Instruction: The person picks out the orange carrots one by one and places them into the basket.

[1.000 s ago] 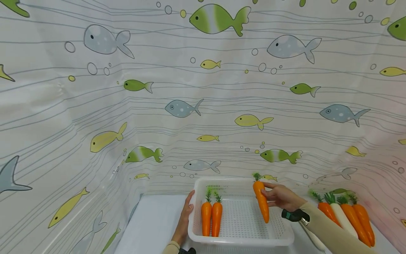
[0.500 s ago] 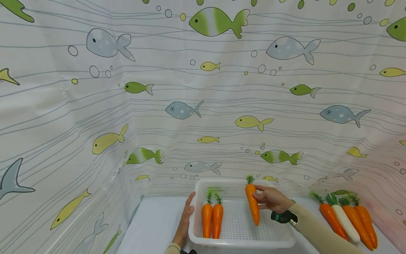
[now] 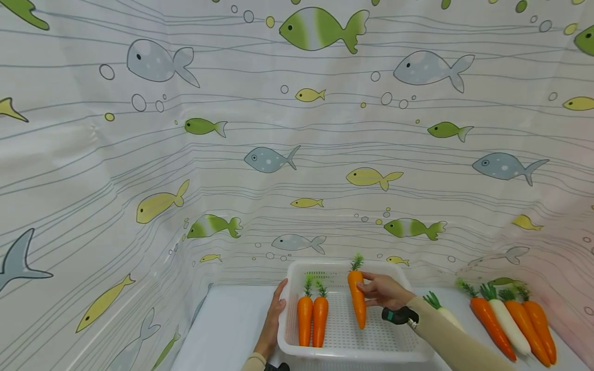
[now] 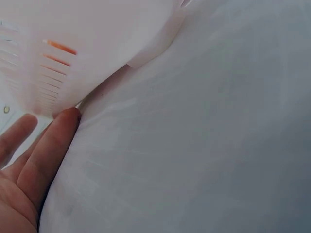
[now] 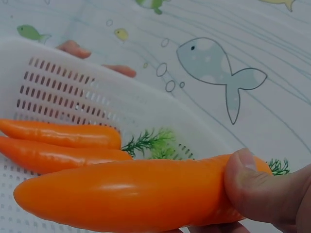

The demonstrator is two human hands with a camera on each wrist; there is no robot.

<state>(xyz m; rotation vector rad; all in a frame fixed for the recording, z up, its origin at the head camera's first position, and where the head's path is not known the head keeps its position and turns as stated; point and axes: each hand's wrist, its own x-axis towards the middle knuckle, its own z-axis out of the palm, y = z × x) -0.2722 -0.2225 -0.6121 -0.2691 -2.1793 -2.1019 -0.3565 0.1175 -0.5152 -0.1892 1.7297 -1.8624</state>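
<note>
My right hand [image 3: 386, 291] pinches an orange carrot [image 3: 356, 296] near its leafy top, thumb across it, tip pointing down over the white perforated basket [image 3: 352, 354]. In the right wrist view this carrot [image 5: 116, 194] crosses the foreground. Two more carrots [image 3: 304, 320] lie side by side at the basket's left, green tops toward the back wall. Along the outside of the basket's left wall rests my left hand [image 3: 271, 322], its fingers extended. Those fingers [image 4: 51, 150] show beside the slotted wall in the left wrist view.
To the right on the white table [image 3: 227, 319] lie several vegetables: orange carrots [image 3: 493, 327] and a white radish [image 3: 510, 324]. Another white radish [image 3: 445, 312] is partly hidden by my right sleeve. A fish-patterned sheet [image 3: 325, 154] rises behind and at the sides.
My right hand has moved left with the carrot, bringing it nearer the two carrots in the basket. A white radish's leafy top has come into sight behind the right forearm. My left hand stays put.
</note>
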